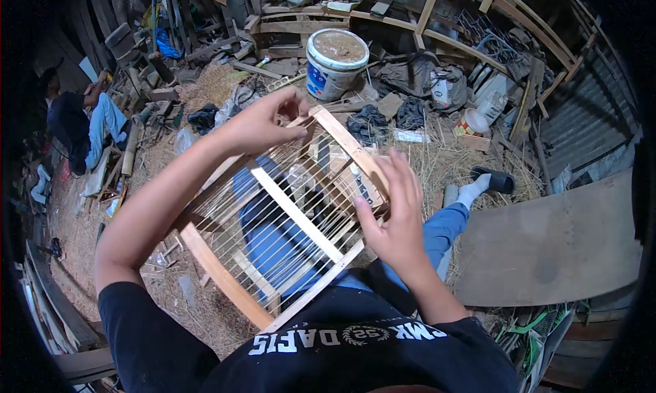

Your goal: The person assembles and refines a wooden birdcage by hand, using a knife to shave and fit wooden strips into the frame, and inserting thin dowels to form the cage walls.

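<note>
A wooden cage (292,208) with pale rails and many thin bars rests tilted across my lap. My left hand (270,123) reaches over its far left side, with fingers curled and thumb against the frame near the far corner; whether a small piece is pinched there too, I cannot tell. On the right side my right hand (396,219) grips the cage's edge rail, thumb on the near face and fingers over the outside. Through the bars show my blue trousers and a block-like piece near my right fingers.
Ahead stands a white bucket (337,62) with brownish contents. A brown board (547,246) lies at the right. Scrap wood, straw and dark bags cover the ground. At the far left a person (75,123) sits in a dark top. A small tub (471,123) stands right of the bucket.
</note>
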Motion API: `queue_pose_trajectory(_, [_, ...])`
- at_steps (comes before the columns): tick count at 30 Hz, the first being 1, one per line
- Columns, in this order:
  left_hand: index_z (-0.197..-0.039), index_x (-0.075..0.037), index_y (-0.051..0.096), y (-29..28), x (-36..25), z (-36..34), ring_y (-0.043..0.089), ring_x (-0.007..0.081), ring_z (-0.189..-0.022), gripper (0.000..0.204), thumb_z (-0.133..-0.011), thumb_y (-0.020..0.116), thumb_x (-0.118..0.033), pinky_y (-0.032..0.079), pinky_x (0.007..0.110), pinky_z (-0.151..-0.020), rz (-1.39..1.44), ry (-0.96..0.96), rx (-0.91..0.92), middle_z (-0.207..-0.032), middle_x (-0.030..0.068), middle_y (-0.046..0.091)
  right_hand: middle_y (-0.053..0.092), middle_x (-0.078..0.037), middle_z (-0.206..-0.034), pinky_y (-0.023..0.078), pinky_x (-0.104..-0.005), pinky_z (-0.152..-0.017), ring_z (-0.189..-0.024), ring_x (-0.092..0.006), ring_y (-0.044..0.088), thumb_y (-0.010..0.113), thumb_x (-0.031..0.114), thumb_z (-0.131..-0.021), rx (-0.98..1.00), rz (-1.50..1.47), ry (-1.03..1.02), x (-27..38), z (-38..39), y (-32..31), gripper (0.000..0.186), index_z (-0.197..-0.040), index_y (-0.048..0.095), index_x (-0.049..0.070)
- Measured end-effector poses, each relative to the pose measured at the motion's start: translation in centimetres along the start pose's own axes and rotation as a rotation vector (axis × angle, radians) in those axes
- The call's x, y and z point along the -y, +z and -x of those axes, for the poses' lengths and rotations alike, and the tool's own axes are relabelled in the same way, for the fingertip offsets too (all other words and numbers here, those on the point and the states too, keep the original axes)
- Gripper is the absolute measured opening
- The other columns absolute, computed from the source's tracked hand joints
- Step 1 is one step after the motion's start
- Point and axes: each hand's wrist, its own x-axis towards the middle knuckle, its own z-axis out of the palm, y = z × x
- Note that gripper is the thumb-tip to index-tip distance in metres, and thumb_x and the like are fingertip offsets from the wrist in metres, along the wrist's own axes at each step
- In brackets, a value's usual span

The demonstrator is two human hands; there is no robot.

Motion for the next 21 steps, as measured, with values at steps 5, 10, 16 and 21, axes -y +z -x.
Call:
queue_pose_trajectory(5, [-0.149, -0.01, 0.036, -0.2, 3.3, -4.2, 0.05, 0.023, -0.127, 0.074, -0.09, 0.077, -0.028, 0.045, 0.034, -0.105, 0.124, -0.332, 0.242, -0.142, 0.0157, 0.047, 0.021, -0.032, -0.164, 0.016, -0.0531, -0.124, -0.155, -0.0474, 0.017, 0.07, 0.022, -0.093, -0.124, -0.196, 0.339, -0.1, 4.9, 3.3, 0.085, -0.16, 0.022, -0.002])
queue_pose_trajectory(10, [-0.163, -0.009, 0.026, 4.4, 5.0, -7.7, 0.052, 0.0238, -0.131, 0.091, -0.088, 0.073, -0.029, 0.043, 0.037, -0.11, 0.186, -0.232, 0.387, -0.143, 0.0152, 0.052, 0.008, -0.037, -0.166, 0.012, -0.048, -0.127, -0.157, -0.0446, 0.008, 0.065, 0.023, -0.099, -0.327, -0.451, 0.663, -1.8, 8.3, 6.5, 0.096, -0.162, -0.001, -0.006])
queue_pose_trajectory(16, [-0.158, -0.004, 0.037, 7.6, 9.4, -12.0, 0.057, 0.0215, -0.121, 0.073, -0.094, 0.063, -0.026, 0.045, 0.037, -0.106, 0.562, -0.38, 0.619, -0.128, 0.0131, 0.062, 0.005, -0.036, -0.167, 0.007, -0.0394, -0.127, -0.158, -0.0379, 0.007, 0.056, 0.035, -0.105, -0.258, -0.649, 0.792, -4.9, 8.2, 6.8, 0.093, -0.161, -0.005, -0.008])
queue_pose_trajectory(21, [-0.146, -0.001, 0.048, 7.5, 8.0, -12.4, 0.059, 0.0091, -0.078, 0.067, -0.083, 0.063, -0.017, 0.052, 0.025, -0.064, 0.586, -0.207, 0.406, -0.099, 0.0052, 0.061, 0.002, -0.034, -0.168, 0.004, -0.0401, -0.127, -0.159, -0.0377, 0.001, 0.053, 0.04, -0.105, -0.392, -0.875, 0.645, -4.2, 4.4, 4.4, 0.094, -0.16, -0.005, -0.01])
